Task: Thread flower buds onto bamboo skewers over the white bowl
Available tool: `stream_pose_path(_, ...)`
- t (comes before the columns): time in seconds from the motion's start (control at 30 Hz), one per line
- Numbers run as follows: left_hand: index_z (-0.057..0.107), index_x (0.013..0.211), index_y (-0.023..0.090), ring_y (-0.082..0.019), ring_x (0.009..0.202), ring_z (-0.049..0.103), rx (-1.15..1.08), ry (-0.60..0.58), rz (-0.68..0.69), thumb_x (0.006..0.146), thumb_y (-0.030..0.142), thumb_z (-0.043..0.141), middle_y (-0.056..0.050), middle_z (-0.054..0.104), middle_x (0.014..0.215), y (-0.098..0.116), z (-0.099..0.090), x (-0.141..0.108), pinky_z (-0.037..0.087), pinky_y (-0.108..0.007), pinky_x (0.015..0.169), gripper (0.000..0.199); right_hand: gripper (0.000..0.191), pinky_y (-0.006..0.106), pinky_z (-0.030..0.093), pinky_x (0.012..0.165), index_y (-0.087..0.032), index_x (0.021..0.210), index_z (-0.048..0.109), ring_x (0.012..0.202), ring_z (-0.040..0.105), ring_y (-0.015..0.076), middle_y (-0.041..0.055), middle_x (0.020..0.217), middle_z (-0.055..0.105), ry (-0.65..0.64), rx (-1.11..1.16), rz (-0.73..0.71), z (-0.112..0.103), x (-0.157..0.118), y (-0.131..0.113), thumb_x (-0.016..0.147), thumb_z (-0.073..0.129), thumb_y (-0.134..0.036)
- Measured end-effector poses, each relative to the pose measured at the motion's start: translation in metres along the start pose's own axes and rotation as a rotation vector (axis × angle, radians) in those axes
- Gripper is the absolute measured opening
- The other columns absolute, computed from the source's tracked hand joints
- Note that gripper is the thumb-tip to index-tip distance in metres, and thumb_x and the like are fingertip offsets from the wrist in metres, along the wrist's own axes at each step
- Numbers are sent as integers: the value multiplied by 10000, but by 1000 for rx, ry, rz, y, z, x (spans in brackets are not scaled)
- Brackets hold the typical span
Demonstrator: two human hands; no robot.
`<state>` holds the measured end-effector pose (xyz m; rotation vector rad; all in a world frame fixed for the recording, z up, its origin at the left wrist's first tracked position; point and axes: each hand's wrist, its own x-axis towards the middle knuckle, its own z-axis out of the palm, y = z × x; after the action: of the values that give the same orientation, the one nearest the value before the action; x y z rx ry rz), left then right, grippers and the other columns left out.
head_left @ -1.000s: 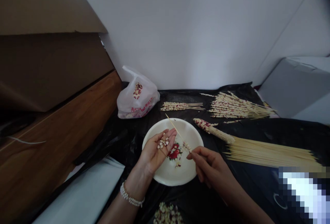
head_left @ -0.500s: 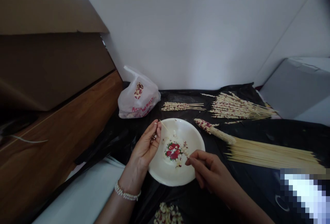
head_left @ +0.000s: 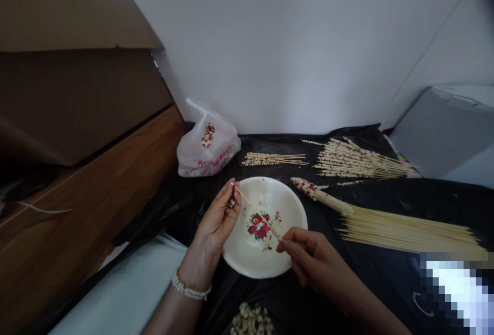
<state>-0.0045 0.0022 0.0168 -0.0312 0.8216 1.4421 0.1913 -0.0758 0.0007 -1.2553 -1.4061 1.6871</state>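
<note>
Over the left side of a white bowl [head_left: 247, 262], my left hand [head_left: 222, 214] is curled round several corn kernels [head_left: 230, 204], one of them pinched at its fingertips. My right hand [head_left: 309, 252] pinches a thin wooden skewer [head_left: 250, 204] over the bowl's right side. Kernels are threaded on the skewer near my right fingers, and its bare tip reaches the fingertips of my left hand. Loose kernels [head_left: 267, 244] lie in the bowl around a printed red flower pattern.
Behind the bowl stand a plastic bag [head_left: 208, 150] and threaded skewers [head_left: 270, 159]. More threaded skewers [head_left: 347, 160], a partly stripped corn cob [head_left: 324, 196] and bare skewers [head_left: 405, 227] lie right. A kernel pile [head_left: 252, 319] sits in front; a cardboard box [head_left: 77, 98] is left.
The skewer in my right hand now shows along its length, its tip up at my left fingertips. My left hand has barely moved.
</note>
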Motion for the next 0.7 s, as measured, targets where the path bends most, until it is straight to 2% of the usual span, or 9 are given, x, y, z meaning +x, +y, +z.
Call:
stream_pose_path(0.2, 619, 1191, 142, -80, 724, 679, 5, -29, -11, 878, -2, 510, -58, 701, 921, 0, -1, 1, 569, -147, 670, 362, 334, 181, 188, 366, -148, 876, 629, 324, 292, 55, -96, 382, 418, 14, 5, 14, 0, 1, 1, 936, 474, -438)
stream_pose_path(0.53, 591, 1277, 145, -86, 708, 666, 20, 6, -19, 858, -19, 525, -59, 709, 884, 0, 4, -4, 541, -139, 679, 455, 336, 180, 186, 364, -147, 878, 630, 322, 284, 54, -98, 386, 415, 9, 13, 4, 0, 1, -1, 938, 474, -439)
stream_pose_path(0.7, 599, 1260, 159, -84, 713, 667, 14, -5, -24, 863, -10, 529, -49, 706, 872, 0, 1, -2, 540, -147, 676, 437, 338, 182, 185, 365, -147, 874, 631, 328, 284, 57, -95, 385, 416, 9, 11, 11, 0, 0, 0, 935, 476, -441)
